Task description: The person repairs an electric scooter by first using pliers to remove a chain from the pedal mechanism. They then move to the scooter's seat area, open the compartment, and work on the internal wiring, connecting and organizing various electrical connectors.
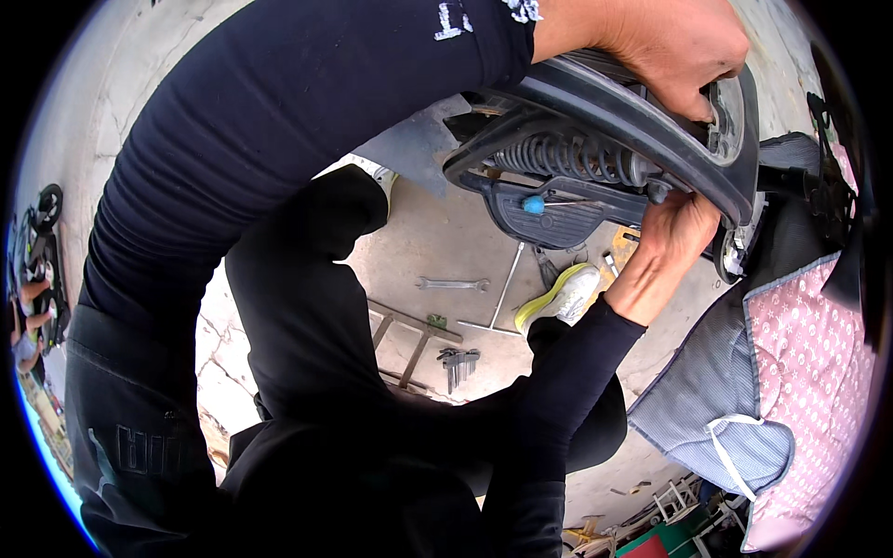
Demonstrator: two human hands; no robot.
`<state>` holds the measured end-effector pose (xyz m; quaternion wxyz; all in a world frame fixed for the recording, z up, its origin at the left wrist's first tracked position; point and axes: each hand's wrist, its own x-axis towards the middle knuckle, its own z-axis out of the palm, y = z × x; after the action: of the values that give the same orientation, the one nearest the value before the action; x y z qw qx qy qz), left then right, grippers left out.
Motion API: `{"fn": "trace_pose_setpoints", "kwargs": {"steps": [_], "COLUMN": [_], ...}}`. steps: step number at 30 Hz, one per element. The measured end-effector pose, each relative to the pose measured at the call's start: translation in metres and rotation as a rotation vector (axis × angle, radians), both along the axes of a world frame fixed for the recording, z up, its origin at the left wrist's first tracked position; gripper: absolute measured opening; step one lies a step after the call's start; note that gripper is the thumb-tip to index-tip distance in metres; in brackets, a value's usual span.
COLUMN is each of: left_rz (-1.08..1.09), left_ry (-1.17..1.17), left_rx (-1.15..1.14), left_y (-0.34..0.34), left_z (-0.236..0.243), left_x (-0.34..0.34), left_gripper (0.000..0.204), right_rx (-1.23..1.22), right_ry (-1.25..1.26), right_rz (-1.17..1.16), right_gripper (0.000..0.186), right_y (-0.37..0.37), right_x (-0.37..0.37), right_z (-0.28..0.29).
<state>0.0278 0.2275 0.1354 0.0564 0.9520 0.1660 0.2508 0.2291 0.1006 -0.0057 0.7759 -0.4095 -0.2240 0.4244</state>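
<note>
In front of me is the dark plastic body of a scooter [651,126], with a coil-spring shock absorber [567,156] below its long curved panel. My left hand [684,51] reaches over the top of that panel. Its fingers are curled down into the opening at the panel's end, and what they pinch is hidden. From below, my right hand [677,232] reaches up under the same end, beside the lower end of the shock absorber. Its fingertips disappear behind the panel. A screwdriver with a blue handle [533,205] lies on the black footboard [549,221].
On the concrete floor lie an open-ended wrench [453,284], a T-handle wrench [505,288], a hex key set [459,365] and a metal frame [402,358]. My shoe [563,296] stands beside the T-handle. A pink and grey quilted cover [800,372] hangs at the right.
</note>
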Motion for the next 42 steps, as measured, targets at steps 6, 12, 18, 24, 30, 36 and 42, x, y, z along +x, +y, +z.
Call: {"fn": "trace_pose_setpoints", "kwargs": {"steps": [6,12,18,24,30,36,42], "left_rz": [-0.113,-0.169,-0.181,-0.073,-0.108,-0.044,0.144], "left_ry": [-0.077,-0.25,-0.24,-0.075,0.025,-0.04,-0.202], "left_rx": [0.314,0.354,0.216,0.038,-0.077,-0.011,0.428], "left_y": [0.01,0.009,0.0,-0.009,0.0,0.011,-0.043], "left_z": [-0.026,-0.029,-0.02,0.0,-0.001,-0.012,-0.008], "left_x": [0.013,0.013,0.001,-0.013,-0.009,-0.014,-0.026], "left_gripper": [0.015,0.014,0.015,0.019,0.024,0.023,0.012], "right_rx": [-0.043,-0.234,-0.173,-0.092,-0.195,-0.179,-0.325], "right_ry": [-0.001,-0.076,-0.31,-0.434,-0.472,-0.753,-0.592], "right_rz": [0.013,-0.148,-0.024,-0.05,-0.098,-0.03,0.079], "right_gripper": [0.033,0.033,0.026,0.012,0.021,0.016,0.022], "right_y": [-0.001,0.005,-0.007,-0.013,0.009,-0.003,-0.016], "right_x": [0.005,-0.021,-0.017,-0.014,-0.011,-0.019,0.012], "right_z": [-0.01,0.004,-0.008,-0.005,-0.002,-0.007,-0.016]}}
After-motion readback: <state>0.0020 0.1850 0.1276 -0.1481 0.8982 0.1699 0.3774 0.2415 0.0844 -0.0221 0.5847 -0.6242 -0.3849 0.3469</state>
